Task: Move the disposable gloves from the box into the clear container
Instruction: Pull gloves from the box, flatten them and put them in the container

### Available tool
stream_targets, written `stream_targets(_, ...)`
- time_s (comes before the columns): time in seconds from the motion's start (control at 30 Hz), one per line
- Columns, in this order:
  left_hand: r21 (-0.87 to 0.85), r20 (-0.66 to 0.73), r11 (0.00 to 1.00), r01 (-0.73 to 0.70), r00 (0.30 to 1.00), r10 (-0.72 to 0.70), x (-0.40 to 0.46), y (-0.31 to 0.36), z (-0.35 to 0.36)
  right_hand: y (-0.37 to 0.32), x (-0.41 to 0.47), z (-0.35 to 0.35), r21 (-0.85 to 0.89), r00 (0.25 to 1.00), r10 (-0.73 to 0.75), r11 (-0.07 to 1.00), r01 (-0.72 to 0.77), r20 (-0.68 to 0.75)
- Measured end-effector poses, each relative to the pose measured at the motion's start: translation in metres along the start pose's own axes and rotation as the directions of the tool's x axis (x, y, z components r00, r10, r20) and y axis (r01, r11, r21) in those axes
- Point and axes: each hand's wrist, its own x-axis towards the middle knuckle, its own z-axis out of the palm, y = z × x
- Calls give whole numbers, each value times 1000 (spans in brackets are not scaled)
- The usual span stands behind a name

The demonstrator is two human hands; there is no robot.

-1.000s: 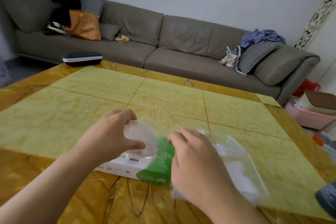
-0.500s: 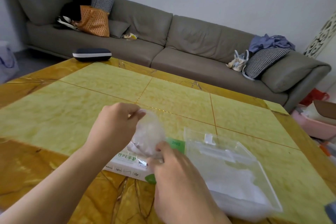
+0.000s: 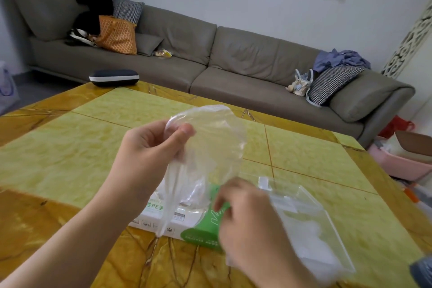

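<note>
Glove (image 3: 210,142) pinched in raised L hand (image 3: 149,154) fingers (image 3: 184,130).

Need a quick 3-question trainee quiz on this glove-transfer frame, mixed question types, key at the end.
1. True or false: the left hand holds a clear glove lifted above the box.
2. The clear container lies on which side of the box? A) left B) right C) behind it
3. Fill in: the box's near right end is coloured ____.

Key: 1 true; 2 B; 3 green.
</note>
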Motion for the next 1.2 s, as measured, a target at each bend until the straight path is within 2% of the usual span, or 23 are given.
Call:
stream_targets(0.07,-54,33,998,38,999,-37,-1,1,1,19,7,-15,189,972,137,977,-101,-192)
stream_targets(0.13,-83,64,994,69,996,-64,-3,1,3,40,13,-25,418,923,249,902,-110,-294)
stream_targets(0.2,-76,111,993,93,990,-84,-6,2,6,49,15,-35,689,943,261,723,-48,-208)
stream_targets(0.27,12,166,997,83,983,-83,-10,2,10,49,14,-43,873,981,181,486,-31,-65)
stream_targets(0.3,69,201,996,61,977,-73,-12,2,13,46,13,-46,892,989,144,448,-50,-17)
stream_targets(0.4,192,318,981,4,946,-66,-19,3,21,38,12,-49,832,996,82,548,-82,44)
stream_targets(0.47,239,391,971,16,914,-111,-21,2,22,40,14,-46,852,987,158,514,-96,15)
stream_targets(0.57,209,445,976,62,883,-151,-20,2,19,43,13,-46,887,975,223,448,-112,11)
stream_targets(0.7,82,464,975,205,858,-219,-18,3,18,52,12,-44,876,966,259,458,-148,28)
stream_targets(0.97,18,338,926,377,869,-360,-4,1,3,71,12,-50,838,936,349,496,-228,48)
stream_targets(1.03,-33,284,903,428,871,-402,-3,1,2,75,12,-49,814,938,342,531,-236,49)
stream_targets(1.1,-157,226,875,458,879,-420,-5,2,4,77,13,-48,823,933,357,515,-240,49)
stream_targets(1.2,-458,260,741,492,871,-418,-10,-6,6,79,14,-46,897,899,431,365,-251,76)
